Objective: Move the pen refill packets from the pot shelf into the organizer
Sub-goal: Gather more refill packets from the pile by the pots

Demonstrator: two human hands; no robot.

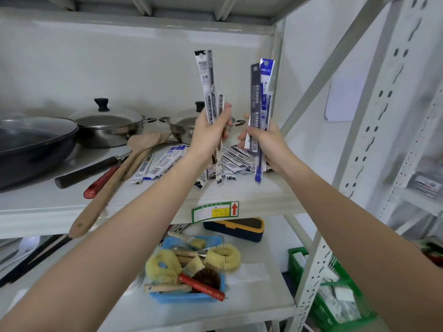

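My left hand [211,133] grips a bunch of white and grey pen refill packets [208,85], held upright above the pot shelf [239,188]. Close to its right, my right hand [266,140] grips a second upright bunch of dark and blue refill packets [262,92]. Several more packets [163,164] lie scattered flat on the shelf under and behind both hands. No organizer can be made out for certain.
A dark wok [31,144], two lidded steel pots [107,125], wooden spatulas [115,178] and a red-handled tool [100,180] share the shelf at left. Below sit a blue basket of brushes [189,269] and a dark box [236,228]. Green crates [335,295] stand lower right.
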